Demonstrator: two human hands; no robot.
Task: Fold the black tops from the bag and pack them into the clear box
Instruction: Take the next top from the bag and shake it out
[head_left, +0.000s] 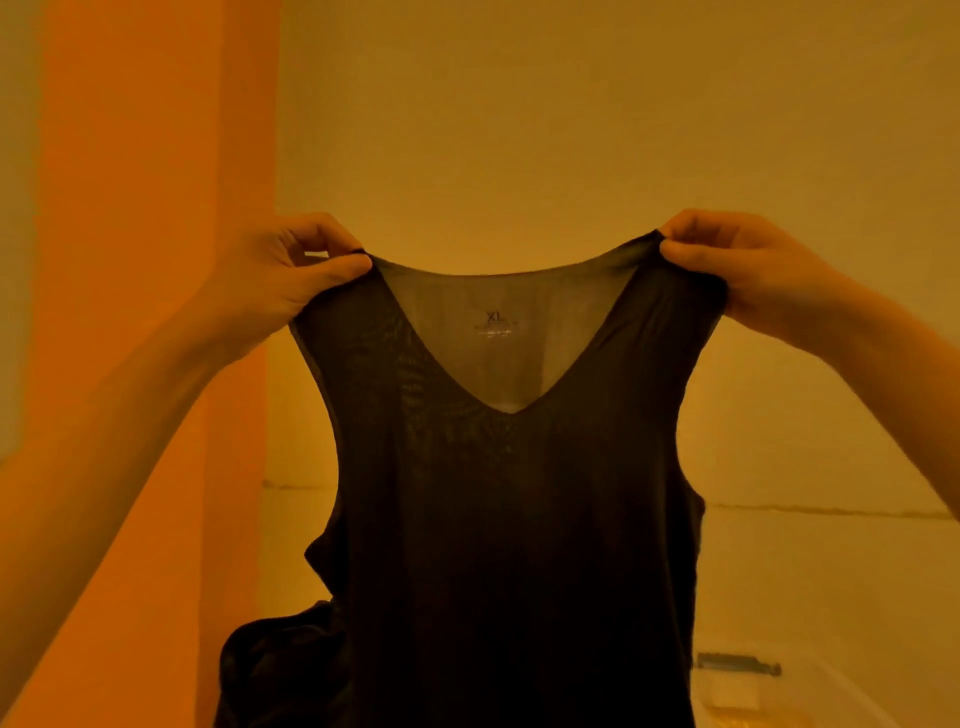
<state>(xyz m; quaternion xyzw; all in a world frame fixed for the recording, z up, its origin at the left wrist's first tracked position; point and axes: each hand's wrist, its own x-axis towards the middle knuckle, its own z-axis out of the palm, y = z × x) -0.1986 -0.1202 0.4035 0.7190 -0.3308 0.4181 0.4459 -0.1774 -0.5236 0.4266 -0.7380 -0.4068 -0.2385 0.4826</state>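
A sheer black sleeveless V-neck top (509, 519) hangs spread out in the air in front of me, with an "XL" mark inside the back of its neck. My left hand (280, 280) pinches its left shoulder strap between thumb and fingers. My right hand (748, 265) pinches the right shoulder strap the same way. The top's lower part drops out of the frame's bottom edge. At the lower left sits a dark rumpled mass (280, 670); whether it is the bag or more black tops I cannot tell. The clear box (753, 691) shows partly at the lower right, with a dark latch on its rim.
A plain wall fills the background, and an orange column (145, 260) runs down the left side. A pale floor or surface (831, 571) lies behind the top on the right. The whole scene has a strong orange-yellow tint.
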